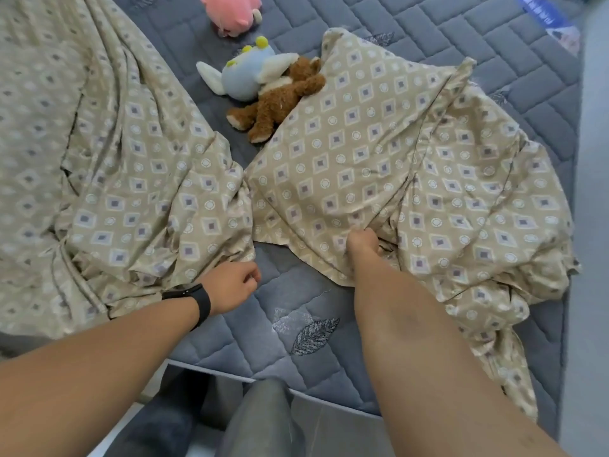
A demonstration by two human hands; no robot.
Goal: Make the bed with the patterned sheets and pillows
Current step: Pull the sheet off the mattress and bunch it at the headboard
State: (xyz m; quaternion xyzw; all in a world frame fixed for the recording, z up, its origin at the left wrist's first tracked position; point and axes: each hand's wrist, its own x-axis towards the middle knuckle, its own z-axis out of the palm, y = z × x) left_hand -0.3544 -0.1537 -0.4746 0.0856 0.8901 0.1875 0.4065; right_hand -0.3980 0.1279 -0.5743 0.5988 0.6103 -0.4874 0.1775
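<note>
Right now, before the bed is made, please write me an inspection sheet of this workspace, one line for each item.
Surface: grey quilted mattress, mostly bare, leaf stitching.
Job's things: patterned pillow lying at centre right; crumpled patterned sheet at left and more patterned cloth at right.
Clutter: brown plush bear, blue plush toy, pink plush toy.
Grippers: right hand grips the pillow's near edge; left hand loosely curled, holds nothing, black wristband.
Cables: nothing seen.
Surroundings: pale floor at right.
</note>
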